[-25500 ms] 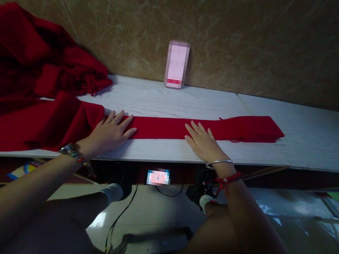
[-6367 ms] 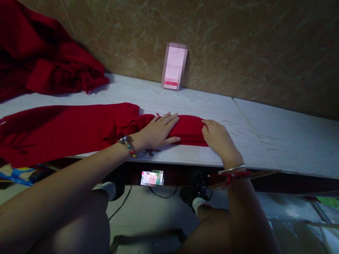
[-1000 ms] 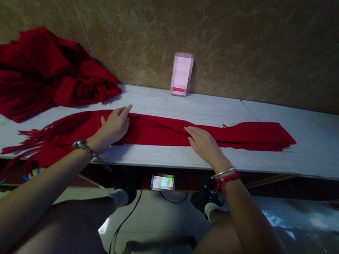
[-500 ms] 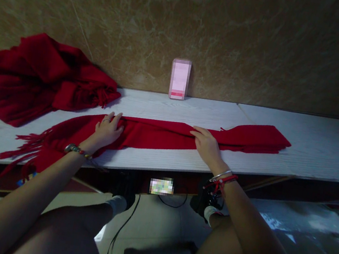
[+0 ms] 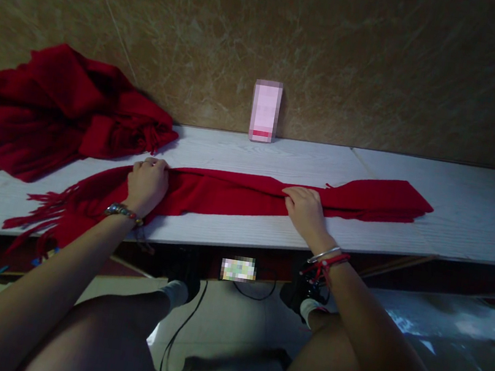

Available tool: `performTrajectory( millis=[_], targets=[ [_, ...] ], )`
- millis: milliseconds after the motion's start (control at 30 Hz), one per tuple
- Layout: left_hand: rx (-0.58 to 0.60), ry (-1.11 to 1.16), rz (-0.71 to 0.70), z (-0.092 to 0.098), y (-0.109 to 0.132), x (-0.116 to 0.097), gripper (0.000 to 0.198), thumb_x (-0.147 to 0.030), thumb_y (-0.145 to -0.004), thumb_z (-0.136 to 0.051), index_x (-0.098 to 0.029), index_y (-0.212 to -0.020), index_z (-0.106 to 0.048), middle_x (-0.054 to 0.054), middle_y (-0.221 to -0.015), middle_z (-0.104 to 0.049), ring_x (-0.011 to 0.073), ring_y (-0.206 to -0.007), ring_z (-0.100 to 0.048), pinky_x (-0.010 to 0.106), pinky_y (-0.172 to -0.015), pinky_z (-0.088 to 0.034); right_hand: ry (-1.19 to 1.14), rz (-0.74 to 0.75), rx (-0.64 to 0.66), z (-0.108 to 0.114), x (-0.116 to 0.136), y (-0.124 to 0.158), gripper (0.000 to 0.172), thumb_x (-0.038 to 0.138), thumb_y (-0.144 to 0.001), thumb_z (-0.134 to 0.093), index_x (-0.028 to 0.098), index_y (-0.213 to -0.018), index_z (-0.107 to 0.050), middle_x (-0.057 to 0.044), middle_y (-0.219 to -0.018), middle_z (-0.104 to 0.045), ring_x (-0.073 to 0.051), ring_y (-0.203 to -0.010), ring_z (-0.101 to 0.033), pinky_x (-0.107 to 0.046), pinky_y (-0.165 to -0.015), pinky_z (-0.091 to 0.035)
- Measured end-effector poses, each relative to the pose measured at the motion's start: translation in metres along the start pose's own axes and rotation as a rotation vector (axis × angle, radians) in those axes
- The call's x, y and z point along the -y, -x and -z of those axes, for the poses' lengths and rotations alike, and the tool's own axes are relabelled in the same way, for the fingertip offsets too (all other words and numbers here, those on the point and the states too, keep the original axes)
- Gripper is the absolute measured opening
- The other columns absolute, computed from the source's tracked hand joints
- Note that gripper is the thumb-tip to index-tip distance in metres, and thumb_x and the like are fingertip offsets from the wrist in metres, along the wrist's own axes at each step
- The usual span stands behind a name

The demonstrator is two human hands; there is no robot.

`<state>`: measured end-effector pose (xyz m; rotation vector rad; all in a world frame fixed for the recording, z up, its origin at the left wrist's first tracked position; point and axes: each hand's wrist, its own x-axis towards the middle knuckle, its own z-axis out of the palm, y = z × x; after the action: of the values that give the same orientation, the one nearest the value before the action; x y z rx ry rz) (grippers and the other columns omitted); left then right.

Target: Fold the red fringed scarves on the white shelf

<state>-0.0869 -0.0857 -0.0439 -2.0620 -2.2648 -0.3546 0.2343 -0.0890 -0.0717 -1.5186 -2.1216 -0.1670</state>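
Note:
A long red scarf (image 5: 232, 191) lies lengthwise on the white shelf (image 5: 458, 204), folded into a narrow band, its fringed end trailing off to the left. My left hand (image 5: 148, 182) rests on the scarf's left part with the fingers curled over its far edge. My right hand (image 5: 306, 210) sits near the scarf's middle, fingers curled onto the far edge too. Both hands grip the cloth.
A heap of more red scarves (image 5: 58, 111) lies at the shelf's back left. A small pink box (image 5: 265, 111) stands against the marbled wall. Below the shelf's front edge are my knees, a cable and the tiled floor.
Both hands have gone from lying flat on the scarf to curling round its far edge. The left hand slid a little left.

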Motion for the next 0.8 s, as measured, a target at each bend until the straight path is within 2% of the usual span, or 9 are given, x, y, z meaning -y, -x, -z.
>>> performTrajectory(
  millis=[167, 233, 267, 333, 433, 500, 567, 700, 800],
  targets=[
    [-0.19, -0.111, 0.123, 0.016, -0.008, -0.006, 0.038, -0.021, -0.089, -0.027, -0.011, -0.113, -0.055, 0.017, -0.115, -0.058, 0.0323, -0.113, -0.049, 0.049, -0.091, -0.041, -0.052, 0.0, -0.142, -0.001, -0.004, -0.002, 0.034, 0.011, -0.083, -0.039, 0.017, -0.097, -0.07, -0.007, -0.095, -0.073, -0.022, -0.09, -0.066, -0.041, -0.088, -0.044],
    [-0.264, -0.139, 0.08, 0.025, -0.013, -0.003, 0.037, -0.019, -0.088, -0.028, -0.009, -0.112, -0.055, 0.017, -0.108, -0.061, 0.0299, -0.108, -0.053, 0.047, -0.094, -0.038, -0.076, 0.003, -0.194, 0.0, -0.008, -0.002, 0.033, 0.011, -0.083, -0.04, 0.017, -0.098, -0.07, -0.007, -0.096, -0.074, -0.021, -0.089, -0.066, -0.041, -0.088, -0.045],
    [-0.271, -0.141, 0.007, 0.028, -0.014, 0.001, 0.037, -0.02, -0.089, -0.028, -0.009, -0.112, -0.055, 0.016, -0.107, -0.061, 0.0284, -0.106, -0.055, 0.045, -0.094, -0.039, -0.083, 0.001, -0.21, 0.001, -0.01, -0.001, 0.033, 0.011, -0.084, -0.04, 0.017, -0.099, -0.069, -0.007, -0.096, -0.073, -0.021, -0.089, -0.066, -0.041, -0.088, -0.045],
    [-0.215, -0.134, -0.172, 0.031, -0.015, 0.009, 0.036, -0.024, -0.089, -0.031, -0.01, -0.112, -0.055, 0.014, -0.108, -0.061, 0.0258, -0.102, -0.057, 0.04, -0.092, -0.042, -0.094, 0.008, -0.2, 0.003, -0.014, 0.001, 0.033, 0.012, -0.084, -0.04, 0.017, -0.101, -0.069, -0.007, -0.098, -0.073, -0.021, -0.09, -0.066, -0.041, -0.087, -0.047],
    [0.013, -0.126, -0.354, 0.025, -0.014, 0.023, 0.038, -0.03, -0.085, -0.044, -0.011, -0.117, -0.051, 0.012, -0.11, -0.06, 0.0235, -0.097, -0.058, 0.034, -0.088, -0.045, -0.108, 0.072, -0.07, 0.004, -0.019, 0.005, 0.034, 0.012, -0.084, -0.041, 0.018, -0.103, -0.069, -0.006, -0.102, -0.072, -0.021, -0.094, -0.066, -0.042, -0.088, -0.049],
    [0.165, -0.122, -0.347, 0.019, -0.014, 0.029, 0.049, -0.03, -0.08, -0.053, -0.008, -0.124, -0.046, 0.014, -0.111, -0.059, 0.0227, -0.094, -0.059, 0.033, -0.086, -0.045, -0.108, 0.131, 0.042, 0.004, -0.021, 0.007, 0.034, 0.011, -0.083, -0.042, 0.019, -0.103, -0.069, -0.006, -0.107, -0.071, -0.021, -0.099, -0.065, -0.042, -0.091, -0.048],
    [0.252, -0.122, -0.279, 0.014, -0.014, 0.032, 0.059, -0.029, -0.078, -0.056, -0.005, -0.129, -0.041, 0.015, -0.111, -0.059, 0.023, -0.096, -0.059, 0.032, -0.087, -0.045, -0.1, 0.157, 0.107, 0.002, -0.021, 0.008, 0.035, 0.011, -0.083, -0.042, 0.018, -0.104, -0.069, -0.007, -0.112, -0.069, -0.02, -0.105, -0.062, -0.042, -0.095, -0.047],
    [0.277, -0.172, -0.168, 0.016, -0.016, 0.032, 0.063, -0.031, -0.076, -0.057, -0.001, -0.13, -0.042, 0.018, -0.116, -0.058, 0.0256, -0.107, -0.055, 0.032, -0.093, -0.041, -0.094, 0.126, 0.106, 0.001, -0.02, 0.008, 0.041, 0.01, -0.082, -0.041, 0.02, -0.115, -0.064, -0.006, -0.121, -0.064, -0.019, -0.112, -0.059, -0.043, -0.099, -0.045],
    [0.275, -0.166, -0.167, 0.019, -0.018, 0.031, 0.059, -0.034, -0.076, -0.056, -0.004, -0.125, -0.048, 0.016, -0.114, -0.06, 0.025, -0.103, -0.058, 0.031, -0.088, -0.044, -0.095, 0.111, 0.121, 0.003, -0.018, 0.007, 0.041, 0.009, -0.082, -0.04, 0.015, -0.116, -0.064, -0.008, -0.121, -0.064, -0.02, -0.113, -0.058, -0.042, -0.101, -0.044]
  ],
)
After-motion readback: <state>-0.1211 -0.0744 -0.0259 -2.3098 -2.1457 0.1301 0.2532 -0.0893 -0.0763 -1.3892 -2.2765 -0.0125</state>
